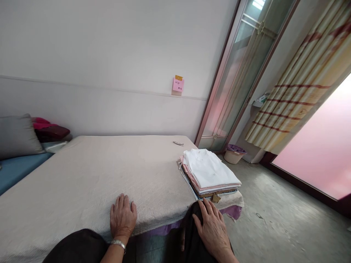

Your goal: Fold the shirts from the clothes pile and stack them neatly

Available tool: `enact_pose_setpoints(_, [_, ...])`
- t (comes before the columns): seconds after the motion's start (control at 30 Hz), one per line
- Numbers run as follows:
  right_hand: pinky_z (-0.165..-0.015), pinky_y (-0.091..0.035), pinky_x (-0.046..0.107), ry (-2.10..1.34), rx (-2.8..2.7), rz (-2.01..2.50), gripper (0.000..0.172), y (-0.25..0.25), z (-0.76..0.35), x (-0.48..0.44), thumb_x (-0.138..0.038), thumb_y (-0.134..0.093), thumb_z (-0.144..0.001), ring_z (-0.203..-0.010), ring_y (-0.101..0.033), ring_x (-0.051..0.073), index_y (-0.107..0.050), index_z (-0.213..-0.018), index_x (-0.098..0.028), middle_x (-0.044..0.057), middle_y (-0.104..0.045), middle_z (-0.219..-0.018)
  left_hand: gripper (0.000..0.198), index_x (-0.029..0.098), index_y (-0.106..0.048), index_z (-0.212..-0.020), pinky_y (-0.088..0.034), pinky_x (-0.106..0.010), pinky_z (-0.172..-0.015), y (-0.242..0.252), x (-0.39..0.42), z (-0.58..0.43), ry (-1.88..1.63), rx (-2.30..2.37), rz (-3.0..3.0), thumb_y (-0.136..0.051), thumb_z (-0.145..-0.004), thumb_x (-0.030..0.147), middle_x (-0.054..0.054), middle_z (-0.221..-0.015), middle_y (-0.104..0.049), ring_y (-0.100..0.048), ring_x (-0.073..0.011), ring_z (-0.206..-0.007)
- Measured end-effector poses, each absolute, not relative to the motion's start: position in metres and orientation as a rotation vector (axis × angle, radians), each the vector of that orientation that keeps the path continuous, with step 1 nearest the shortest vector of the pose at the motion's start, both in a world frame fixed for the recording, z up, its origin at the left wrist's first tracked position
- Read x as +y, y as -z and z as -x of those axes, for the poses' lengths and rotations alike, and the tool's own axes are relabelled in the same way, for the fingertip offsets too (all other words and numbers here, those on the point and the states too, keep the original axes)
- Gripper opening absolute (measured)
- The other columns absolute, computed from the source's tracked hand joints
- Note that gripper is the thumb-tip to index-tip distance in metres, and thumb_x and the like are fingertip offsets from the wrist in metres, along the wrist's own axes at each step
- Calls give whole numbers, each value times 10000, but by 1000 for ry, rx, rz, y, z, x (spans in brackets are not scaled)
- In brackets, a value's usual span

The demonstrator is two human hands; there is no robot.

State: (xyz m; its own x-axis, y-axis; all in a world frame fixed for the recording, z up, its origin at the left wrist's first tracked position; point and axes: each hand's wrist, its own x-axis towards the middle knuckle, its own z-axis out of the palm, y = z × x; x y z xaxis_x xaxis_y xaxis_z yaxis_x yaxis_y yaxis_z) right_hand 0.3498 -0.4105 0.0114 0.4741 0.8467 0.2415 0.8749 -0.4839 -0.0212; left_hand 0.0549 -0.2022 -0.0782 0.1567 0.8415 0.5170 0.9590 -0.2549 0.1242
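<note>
My left hand (123,216) lies flat on the cream bed cover (90,175) near its front edge, fingers stretched out and nothing in it. A silver bracelet (119,245) circles that wrist. My right hand (213,227) rests open, palm down, on my dark-trousered knee (193,219). Just beyond those fingertips sits a neat stack of folded clothes (210,168) at the bed's right end. A white shirt is on top, with pink, brown and dark layers showing below. No garment is in either hand.
A pair of glasses (178,143) lies toward the back of the bed. At the left are a grey pillow (19,135) and a dark red bag (52,133). A pink note (178,84) is taped to the wall. A lined bin (234,155) stands on the floor by the curtain (296,87).
</note>
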Motion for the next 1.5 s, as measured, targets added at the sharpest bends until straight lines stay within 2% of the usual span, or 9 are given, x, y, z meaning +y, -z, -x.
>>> enact_pose_setpoints(0.27, [-1174, -303, 498, 343, -1527, 2578, 575, -9, -351, -412, -434, -459, -973, -1457, -393, 330, -558, -1474, -171, 112, -481, -1574, 410, 66, -632, -1274, -362, -503, -1107, 81, -202, -55, 779, -1748, 2211, -448, -980, 283, -223, -1412, -574, -479, -330, -1346])
enact_pose_setpoints(0.53, [-1171, -311, 488, 355, -1525, 2576, 561, -10, -351, -412, -437, -471, -970, -1448, -407, 329, -573, -1459, -183, 103, -493, -1565, 378, 107, -647, -1244, -369, -494, -1103, 83, -200, -54, 833, -1741, 2206, -463, -970, 291, -200, -1407, -583, -496, -321, -1337])
enact_pose_setpoints(0.97, [-1175, -308, 489, 376, -1524, 2549, 556, -5, -353, -412, -447, -471, -971, -1455, -396, 328, -575, -1451, -188, 114, -489, -1566, 400, 64, -635, -1257, -385, -503, -1085, 82, -201, -54, 784, -1713, 2189, -448, -981, 285, -217, -1396, -588, -508, -333, -1317])
enact_pose_setpoints(1.5, [-1173, -312, 484, 367, -1523, 2552, 556, -8, -351, -412, -446, -467, -972, -1446, -405, 323, -578, -1451, -187, 105, -490, -1567, 381, 86, -630, -1239, -389, -483, -1066, 80, -200, -54, 777, -1724, 2191, -422, -996, 292, -210, -1376, -598, -515, -326, -1305])
